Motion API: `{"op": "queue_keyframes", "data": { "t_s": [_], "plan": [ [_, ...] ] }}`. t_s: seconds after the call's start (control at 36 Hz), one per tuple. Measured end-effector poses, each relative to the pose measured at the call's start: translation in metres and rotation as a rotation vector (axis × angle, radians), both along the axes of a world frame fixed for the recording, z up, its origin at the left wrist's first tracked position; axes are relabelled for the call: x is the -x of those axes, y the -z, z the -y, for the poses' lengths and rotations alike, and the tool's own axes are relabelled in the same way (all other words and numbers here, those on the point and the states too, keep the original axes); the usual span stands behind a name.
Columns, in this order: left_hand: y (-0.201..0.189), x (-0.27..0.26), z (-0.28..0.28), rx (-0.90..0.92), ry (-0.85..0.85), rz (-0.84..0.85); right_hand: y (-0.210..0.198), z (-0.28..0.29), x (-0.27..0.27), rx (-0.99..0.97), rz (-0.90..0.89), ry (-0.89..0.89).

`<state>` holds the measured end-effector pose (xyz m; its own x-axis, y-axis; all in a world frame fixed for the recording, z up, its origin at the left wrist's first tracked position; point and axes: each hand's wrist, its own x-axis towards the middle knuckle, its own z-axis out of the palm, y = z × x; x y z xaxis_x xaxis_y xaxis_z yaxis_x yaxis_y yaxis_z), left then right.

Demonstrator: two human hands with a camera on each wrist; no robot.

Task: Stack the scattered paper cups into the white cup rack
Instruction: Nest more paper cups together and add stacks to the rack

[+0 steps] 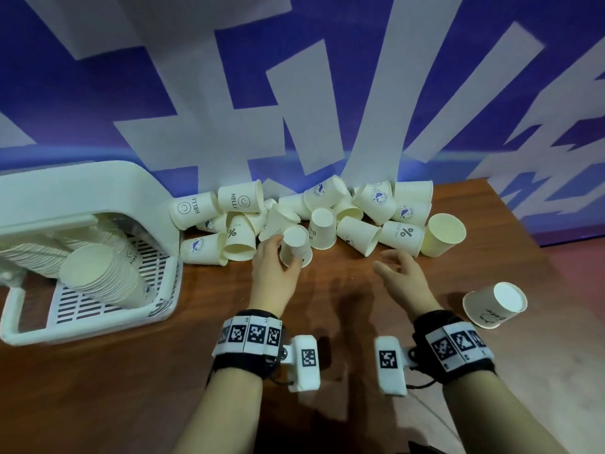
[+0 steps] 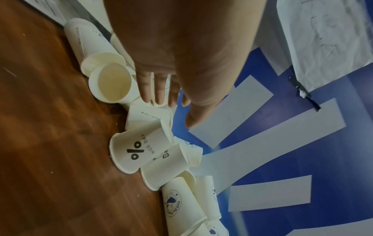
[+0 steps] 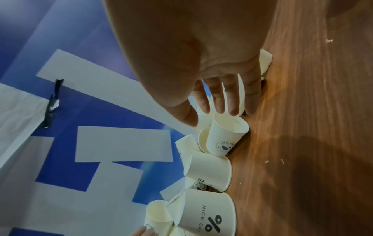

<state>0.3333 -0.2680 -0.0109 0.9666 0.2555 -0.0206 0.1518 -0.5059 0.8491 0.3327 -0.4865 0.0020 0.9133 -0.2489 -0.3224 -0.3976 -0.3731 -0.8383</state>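
My left hand grips an upside-down white paper cup at the front of the pile, thumb on its near side and fingers on its left side. In the left wrist view the fingers lie over white cups, and I cannot pick out the held cup there. My right hand hovers open just short of the pile, holding nothing; its spread fingers reach toward a logo cup. The white cup rack stands at the left with a long stack of cups lying in it.
Several loose cups lie heaped along the blue and white wall, from the rack to an open-mouthed cup. One cup lies alone at the right. Bare wooden table stretches toward me. The table's right edge runs past the lone cup.
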Motion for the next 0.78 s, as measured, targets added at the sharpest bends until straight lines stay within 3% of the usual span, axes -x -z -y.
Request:
{"op": "queue_keyframes", "data": {
  "t_s": [0.44,0.78],
  "plan": [
    [0.020,-0.039,0.001,-0.255,0.128,-0.083,0.045,-0.011,-0.071,-0.098,-0.100,0.111],
    [0.020,-0.046,0.007,-0.422,0.212,-0.119,0.047,-0.017,-0.068,-0.045,-0.051,0.074]
  ]
}}
